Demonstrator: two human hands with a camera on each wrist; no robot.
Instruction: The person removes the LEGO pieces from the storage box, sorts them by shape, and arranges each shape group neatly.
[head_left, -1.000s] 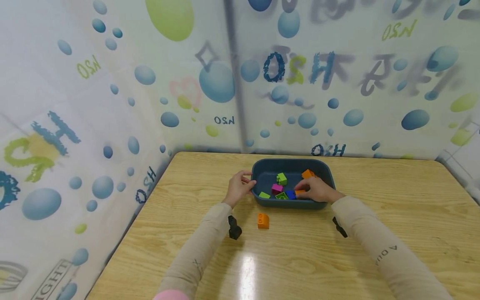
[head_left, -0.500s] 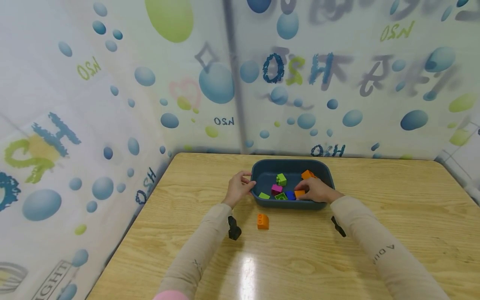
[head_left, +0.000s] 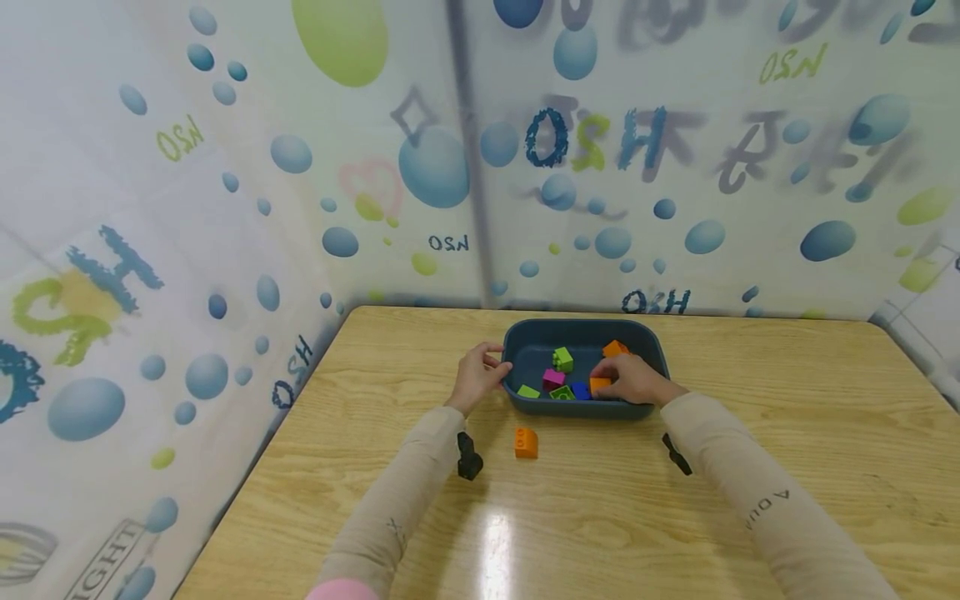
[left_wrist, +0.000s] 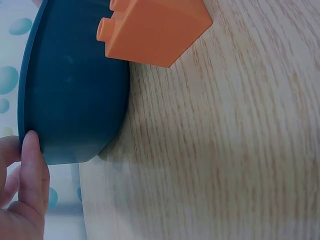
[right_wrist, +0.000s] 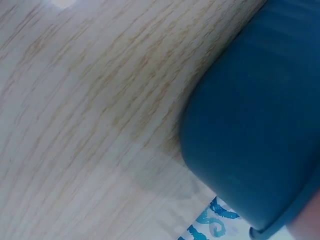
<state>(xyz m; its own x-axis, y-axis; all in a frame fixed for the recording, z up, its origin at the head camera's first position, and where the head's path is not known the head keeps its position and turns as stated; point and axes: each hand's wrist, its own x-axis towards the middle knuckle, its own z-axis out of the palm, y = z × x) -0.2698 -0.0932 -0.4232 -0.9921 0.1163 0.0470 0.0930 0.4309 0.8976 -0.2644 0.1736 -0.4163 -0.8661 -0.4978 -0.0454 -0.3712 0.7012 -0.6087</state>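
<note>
A dark blue tub [head_left: 585, 409] stands on the wooden table. My left hand [head_left: 477, 379] pinches its left rim, with the thumb outside, as the left wrist view of the tub [left_wrist: 75, 90] shows. My right hand [head_left: 637, 382] reaches inside at the right and pinches an orange toy building block [head_left: 599, 386] near the front wall. Beside that block lie a blue block [head_left: 581, 391], a magenta block [head_left: 553, 379] and several green ones, among them an upright lime block [head_left: 562, 359]. The tub wall hides the right fingers in the right wrist view.
Another orange block [head_left: 526, 443] with studs sits on the table before the tub. A further orange piece [head_left: 615, 348] lies at the tub's back right, partly behind the right hand. Black devices are strapped under both wrists. A printed curtain [head_left: 585, 275] hangs behind the table.
The right fingers have turned the orange block slightly, so more of its face shows. The left hand and the tub keep their places.
</note>
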